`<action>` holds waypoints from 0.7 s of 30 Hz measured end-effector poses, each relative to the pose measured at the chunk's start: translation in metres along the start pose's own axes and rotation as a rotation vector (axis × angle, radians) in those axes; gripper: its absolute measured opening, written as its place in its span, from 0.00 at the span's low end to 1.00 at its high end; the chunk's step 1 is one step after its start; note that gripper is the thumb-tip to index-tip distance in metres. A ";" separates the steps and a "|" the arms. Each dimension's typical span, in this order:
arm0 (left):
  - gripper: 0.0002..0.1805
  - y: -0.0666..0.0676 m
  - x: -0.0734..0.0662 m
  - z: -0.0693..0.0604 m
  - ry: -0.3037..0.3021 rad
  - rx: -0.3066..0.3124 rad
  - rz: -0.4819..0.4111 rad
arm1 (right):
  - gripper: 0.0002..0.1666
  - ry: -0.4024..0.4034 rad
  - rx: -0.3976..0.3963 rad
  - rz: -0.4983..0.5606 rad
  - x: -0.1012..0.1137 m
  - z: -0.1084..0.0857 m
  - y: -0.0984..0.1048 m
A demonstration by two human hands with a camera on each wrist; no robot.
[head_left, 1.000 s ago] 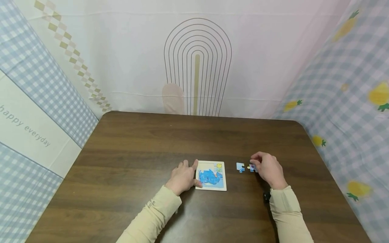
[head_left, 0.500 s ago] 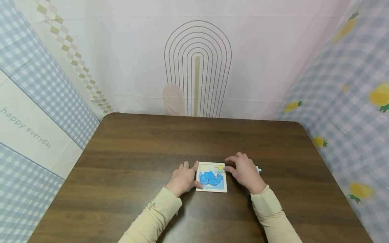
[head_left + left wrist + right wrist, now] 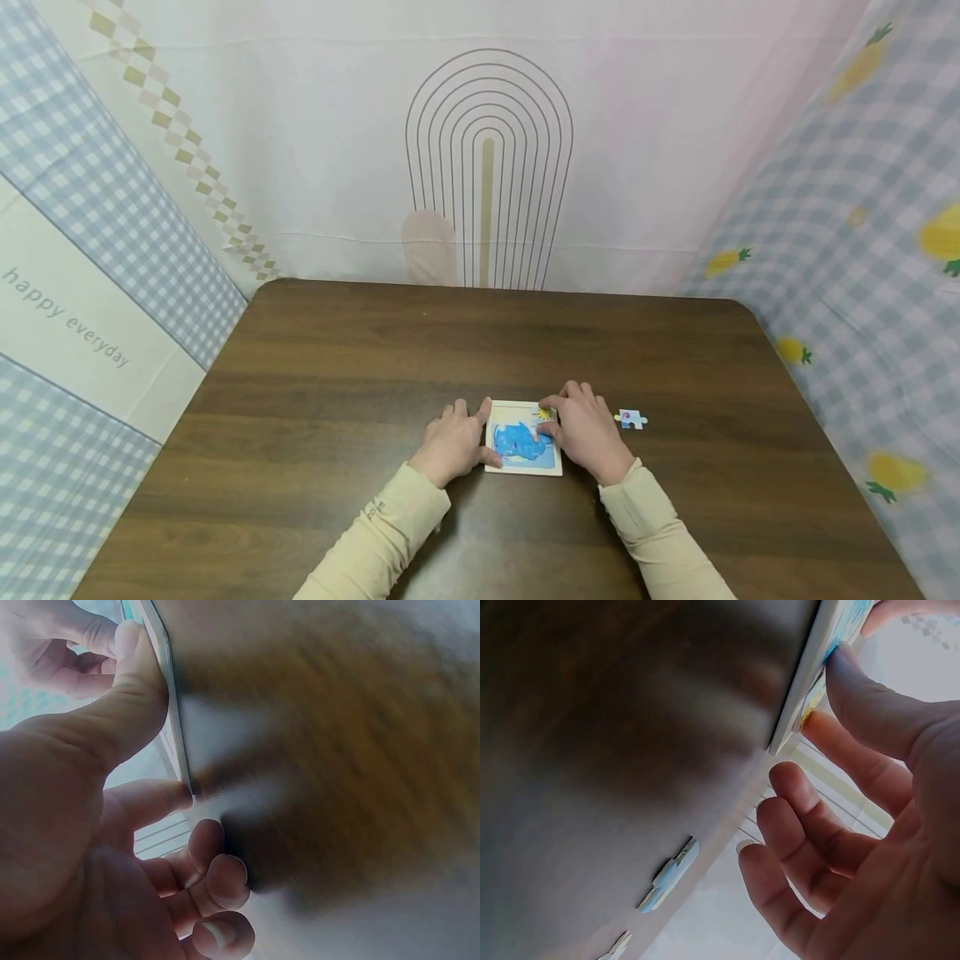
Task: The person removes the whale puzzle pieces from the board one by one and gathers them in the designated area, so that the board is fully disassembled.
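A small square jigsaw puzzle board [image 3: 524, 472] with a blue elephant picture and a pale rim lies on the table. My left hand [image 3: 452, 442] holds its left side, thumb over the near corner and index finger at the far corner. My right hand [image 3: 588, 433] is at the board's upper right, thumb and index finger on either side of the yellow sun puzzle piece [image 3: 544, 413]. The other right fingers hang loosely curled in the right wrist view. A loose puzzle piece [image 3: 631, 419] lies right of that hand. Two loose pieces, including a nearer one [image 3: 669, 876], appear in the right wrist view.
A brown wooden table [image 3: 360, 350] bears the board and pieces. Behind it hangs a white cloth [image 3: 330, 150] with printed arches. Checked cloths flank the table, the right cloth [image 3: 840, 275] printed with pineapples.
My right hand has moved left from the loose pieces to the board's upper right corner, its thumb and index finger coming onto the sun piece. My left hand has stayed on the board.
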State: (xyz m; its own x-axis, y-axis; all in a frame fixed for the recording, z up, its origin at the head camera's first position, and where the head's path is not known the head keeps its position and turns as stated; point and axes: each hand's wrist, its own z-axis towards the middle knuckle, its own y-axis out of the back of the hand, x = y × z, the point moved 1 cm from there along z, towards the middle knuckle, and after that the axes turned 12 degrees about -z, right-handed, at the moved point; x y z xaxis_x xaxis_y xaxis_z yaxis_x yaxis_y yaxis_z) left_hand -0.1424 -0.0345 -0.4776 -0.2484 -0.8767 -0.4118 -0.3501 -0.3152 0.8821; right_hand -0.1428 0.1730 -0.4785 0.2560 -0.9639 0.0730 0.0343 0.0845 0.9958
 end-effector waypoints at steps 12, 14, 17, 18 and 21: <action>0.55 -0.002 0.001 0.001 -0.004 -0.015 -0.006 | 0.17 -0.027 0.004 0.002 0.004 0.005 0.002; 0.55 -0.001 0.001 0.001 -0.002 -0.013 -0.006 | 0.17 -0.036 0.004 0.004 0.004 0.006 0.002; 0.54 -0.001 0.001 0.000 0.000 -0.008 -0.006 | 0.19 -0.044 0.004 0.016 0.005 0.007 0.002; 0.54 -0.001 0.001 0.000 0.000 -0.008 -0.004 | 0.19 -0.044 0.006 0.024 0.005 0.007 0.002; 0.54 -0.001 0.001 0.001 0.003 -0.002 0.002 | 0.20 -0.054 0.023 0.058 0.006 0.008 0.002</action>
State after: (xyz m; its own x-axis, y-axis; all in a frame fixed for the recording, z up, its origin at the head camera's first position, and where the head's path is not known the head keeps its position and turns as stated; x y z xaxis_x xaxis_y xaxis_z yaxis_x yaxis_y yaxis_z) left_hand -0.1427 -0.0343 -0.4789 -0.2463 -0.8786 -0.4091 -0.3481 -0.3137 0.8834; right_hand -0.1492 0.1656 -0.4754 0.2041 -0.9698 0.1332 -0.0013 0.1358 0.9907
